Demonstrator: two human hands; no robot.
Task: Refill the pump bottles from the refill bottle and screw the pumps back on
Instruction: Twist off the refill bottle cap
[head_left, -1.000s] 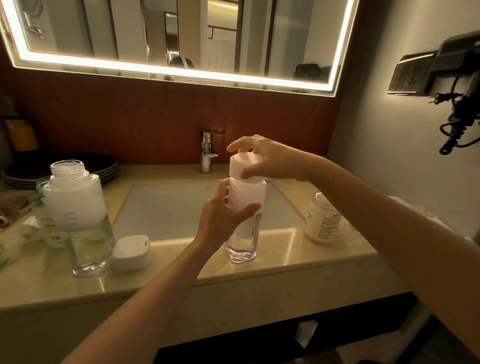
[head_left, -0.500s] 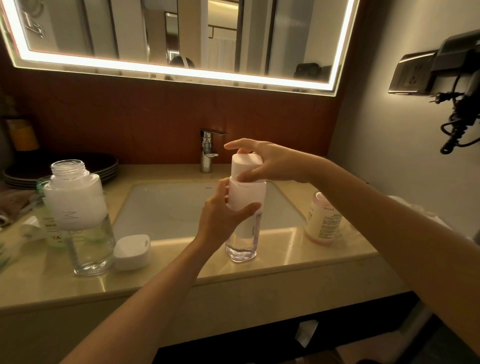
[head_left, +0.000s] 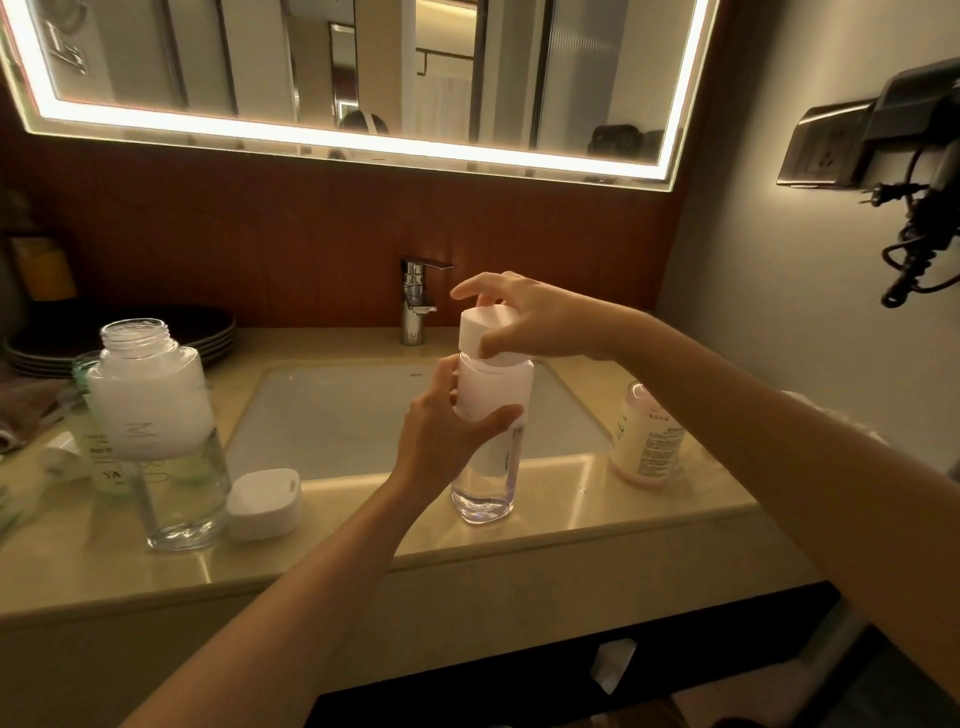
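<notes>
The clear pump bottle (head_left: 485, 457) stands upright on the narrow strip of tabletop (head_left: 582, 519) between the sink basin (head_left: 332, 415) and the front edge, close to that edge. The left hand (head_left: 447, 441) wraps around its middle, fingers closed on the frosted band. The right hand (head_left: 524, 322) grips the white pump cap (head_left: 480, 330) from above, thumb and fingers pinching its sides, index finger raised over its top. The cap sits on the bottle's neck.

Toward the tabletop's left front, a larger clear bottle (head_left: 161, 431) stands open, its threaded neck bare, with faint letters beginning "M" on its frosted band. Its white cap (head_left: 265, 501) lies just beside it on the right, near the front edge. Behind it, a green bottle (head_left: 106, 462) shows "YA". Right of the basin stands a pink bottle (head_left: 647, 441) with small print too fine to read. The basin's back rim carries a small mark that I cannot make out. The faucet (head_left: 415, 301) rises at the tabletop's back edge, and dark plates (head_left: 208, 332) are stacked at the back left.

Bare tabletop lies between the white cap and the held bottle, and between that bottle and the pink one.
</notes>
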